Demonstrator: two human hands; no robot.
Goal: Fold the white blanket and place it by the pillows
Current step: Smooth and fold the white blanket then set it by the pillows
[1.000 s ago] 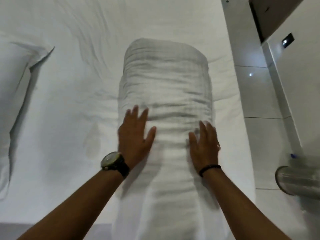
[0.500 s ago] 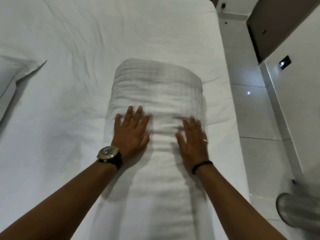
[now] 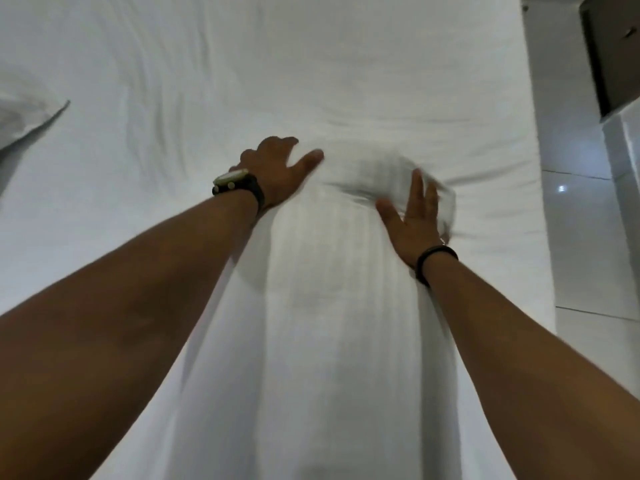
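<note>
The white blanket (image 3: 332, 306) lies folded into a long strip on the bed, running away from me down the middle of the view. Its far end is bunched up and blurred. My left hand (image 3: 277, 168), with a watch on the wrist, is at the far left corner of the strip. Its thumb lies on top and its fingers curl down over the edge. My right hand (image 3: 412, 220), with a black wristband, presses on the far right part with straight fingers. A corner of a white pillow (image 3: 24, 123) shows at the left edge.
The bed's white sheet (image 3: 242, 64) spreads wrinkled beyond and left of the blanket. The mattress edge runs down the right side, with a glossy tiled floor (image 3: 581, 237) past it. A dark panel (image 3: 609, 53) and a white wall stand at the top right.
Both hands slid forward along the strip from its middle to its far end. The left hand went from flat to curled over the corner, and the far end has bunched up.
</note>
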